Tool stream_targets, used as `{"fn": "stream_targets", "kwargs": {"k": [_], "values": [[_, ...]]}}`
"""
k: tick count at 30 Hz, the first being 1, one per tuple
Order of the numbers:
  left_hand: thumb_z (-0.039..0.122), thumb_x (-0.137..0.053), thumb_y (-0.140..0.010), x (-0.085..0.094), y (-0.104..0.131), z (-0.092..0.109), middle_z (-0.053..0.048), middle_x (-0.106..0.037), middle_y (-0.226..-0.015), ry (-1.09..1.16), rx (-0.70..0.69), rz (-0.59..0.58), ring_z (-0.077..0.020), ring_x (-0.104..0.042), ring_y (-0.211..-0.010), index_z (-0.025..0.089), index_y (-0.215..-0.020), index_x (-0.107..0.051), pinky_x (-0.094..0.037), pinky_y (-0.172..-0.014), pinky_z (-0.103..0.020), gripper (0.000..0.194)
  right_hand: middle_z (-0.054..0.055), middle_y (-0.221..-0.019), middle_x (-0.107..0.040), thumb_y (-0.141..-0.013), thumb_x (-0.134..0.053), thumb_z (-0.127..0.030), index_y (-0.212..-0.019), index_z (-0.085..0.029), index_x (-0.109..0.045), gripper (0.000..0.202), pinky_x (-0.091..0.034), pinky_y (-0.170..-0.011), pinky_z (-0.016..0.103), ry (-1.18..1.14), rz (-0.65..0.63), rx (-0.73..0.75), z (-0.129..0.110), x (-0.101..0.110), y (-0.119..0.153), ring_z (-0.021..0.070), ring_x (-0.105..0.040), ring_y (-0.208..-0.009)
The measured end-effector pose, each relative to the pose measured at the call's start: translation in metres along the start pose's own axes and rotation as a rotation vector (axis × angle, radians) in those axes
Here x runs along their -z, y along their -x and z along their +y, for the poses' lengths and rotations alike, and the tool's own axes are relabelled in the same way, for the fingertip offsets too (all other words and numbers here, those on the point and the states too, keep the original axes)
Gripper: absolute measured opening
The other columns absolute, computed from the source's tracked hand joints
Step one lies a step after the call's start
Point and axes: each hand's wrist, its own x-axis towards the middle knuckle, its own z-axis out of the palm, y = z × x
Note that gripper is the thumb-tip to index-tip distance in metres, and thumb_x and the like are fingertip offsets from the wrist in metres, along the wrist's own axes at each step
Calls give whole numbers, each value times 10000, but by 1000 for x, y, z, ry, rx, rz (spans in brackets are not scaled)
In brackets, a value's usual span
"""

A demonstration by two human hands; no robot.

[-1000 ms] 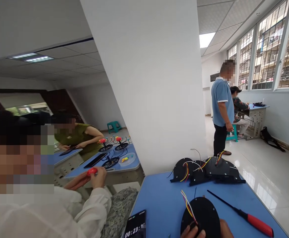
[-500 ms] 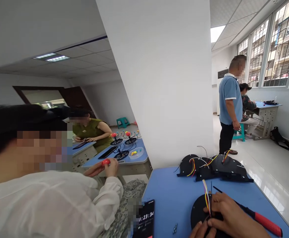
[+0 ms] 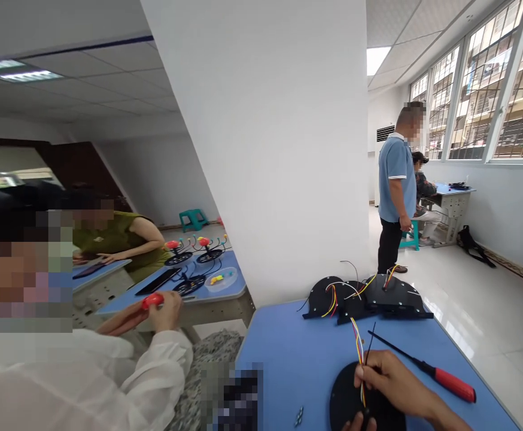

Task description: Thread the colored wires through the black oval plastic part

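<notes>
- Our right hand (image 3: 394,380) pinches the coloured wires (image 3: 358,347) above the black disc (image 3: 349,398) on the blue table (image 3: 288,359).
- Our left hand (image 3: 355,424) barely shows; finger state unclear.
- A red-handled screwdriver (image 3: 427,371) lies just beside.

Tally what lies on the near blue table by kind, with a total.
Black round discs: 1, under the right hand and left hand, at
Black wired housings at the far edge: about 3, overlapping, at
Red-handled screwdrivers: 1
Phones: 1
Small screw clusters: 1
Total: about 7
</notes>
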Motion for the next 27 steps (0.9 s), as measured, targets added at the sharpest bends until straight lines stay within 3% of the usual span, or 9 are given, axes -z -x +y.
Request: {"fn": "stream_targets", "kwargs": {"k": [5,8,12,15,18,20,22,25,27], "values": [[452,-573,-694,3,6,-14,-39,-752,-741,68,82,0,-281,-510,-1335,244,-637,-662,-422,-1136,-419,233,17,-701,-590,-963,-407,-586,-832,-161,-701,534,-457,-635,258,-50,50,-60,10,-5,2,155,-553,-652],[385,-655,-720,1,18,-18,15,-730,-770,99,131,-29,-272,-256,-1464,280,-866,-684,-131,-1241,-568,182,-6,-706,-593,-909,-555,-463,-866,-176,-700,325,-449,-627,235,-32,38,-80,12,-7,9,143,-547,-654],[275,-747,-655,-3,33,-6,55,-699,-1033,103,170,-93,-268,63,-1477,391,-1326,-502,139,-1204,-602,724,-31,-723,-605,-781,-715,-233,-819,-194,-694,58,-401,-577,208,74,15,-95,14,-10,16,123,-520,-628],[293,-744,-609,-9,29,14,71,-649,-1205,79,173,-141,-314,51,-1502,435,-1409,-436,-53,-1255,-609,868,-17,-763,-617,-788,-727,-194,-767,-194,-683,48,-419,-618,222,157,12,-61,17,-11,17,139,-542,-679],[313,-740,-654,-21,30,48,127,-616,-1288,71,177,-219,-355,-205,-1513,517,-1315,-504,-452,-1103,-656,731,1,-793,-637,-819,-745,-219,-768,-205,-701,69,-446,-809,298,215,25,0,20,-10,18,181,-578,-807],[360,-738,-724,-32,44,80,55,-597,-1366,78,173,-283,-383,-399,-1430,436,-1345,-503,-530,-1006,-671,669,21,-897,-663,-828,-769,-262,-806,-222,-724,63,-402,-959,374,233,47,38,23,-9,17,214,-582,-945],[404,-745,-738,-45,70,117,20,-600,-1371,86,166,-348,-385,-496,-1353,389,-1374,-500,-569,-974,-615,682,47,-1072,-660,-833,-780,-317,-845,-236,-739,91,-367,-1037,407,229,73,62,28,-8,18,239,-552,-1100],[363,-722,-663,-66,125,180,203,-662,-1117,106,142,-433,-391,-543,-1308,672,-1172,-559,-635,-794,-631,617,76,-1215,-624,-858,-757,-373,-863,-232,-752,141,-390,-1059,389,194,90,72,33,-9,18,241,-513,-1219],[326,-737,-573,-79,169,221,229,-679,-1016,124,114,-483,-404,-576,-1262,712,-1069,-594,-664,-681,-597,645,89,-1226,-622,-875,-739,-385,-863,-228,-763,159,-403,-1060,389,172,92,67,35,-9,18,243,-520,-1227]]}}
